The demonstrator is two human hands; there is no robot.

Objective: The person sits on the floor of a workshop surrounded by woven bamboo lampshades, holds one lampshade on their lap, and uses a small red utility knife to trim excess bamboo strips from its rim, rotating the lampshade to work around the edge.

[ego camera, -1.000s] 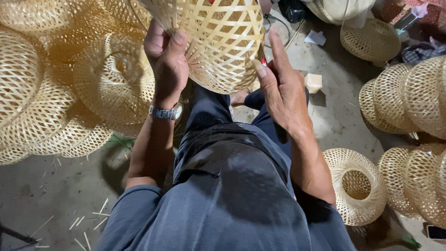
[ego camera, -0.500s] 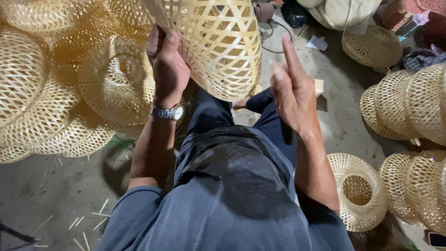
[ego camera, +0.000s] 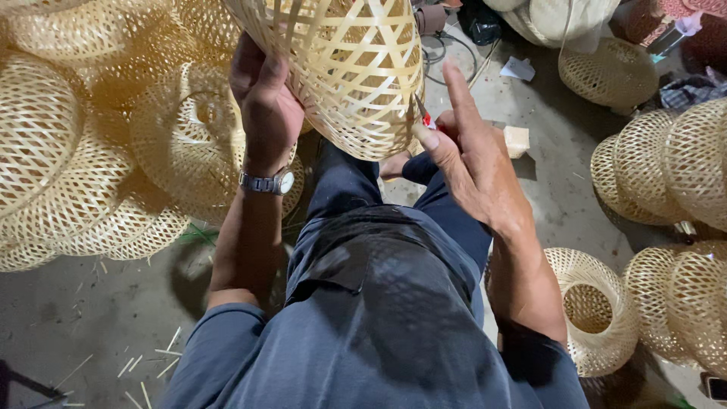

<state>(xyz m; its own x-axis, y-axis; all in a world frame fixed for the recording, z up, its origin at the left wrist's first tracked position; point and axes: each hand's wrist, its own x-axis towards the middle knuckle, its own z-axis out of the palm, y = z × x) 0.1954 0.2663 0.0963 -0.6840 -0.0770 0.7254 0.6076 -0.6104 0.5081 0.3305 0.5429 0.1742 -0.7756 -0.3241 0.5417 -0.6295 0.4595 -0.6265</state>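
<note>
A pale woven bamboo lampshade (ego camera: 341,64) hangs in front of me, above my lap. My left hand (ego camera: 261,102), with a metal wristwatch (ego camera: 266,182) on the wrist, grips the shade's left side. My right hand (ego camera: 469,163) is at its lower right edge. It pinches a small red-handled cutting tool (ego camera: 422,115) whose tip touches the weave, with the index finger stretched upward.
Several woven bamboo shades are heaped at the left (ego camera: 68,151) and stacked at the right (ego camera: 666,174). One shade with an open ring (ego camera: 591,307) lies by my right elbow. Bamboo slivers (ego camera: 144,363) litter the concrete floor. A small block (ego camera: 517,141) and cables lie ahead.
My right hand came off the shade's side, lifted, and now sets the small red tool against the lower right edge. The shade has tilted slightly in my left hand.
</note>
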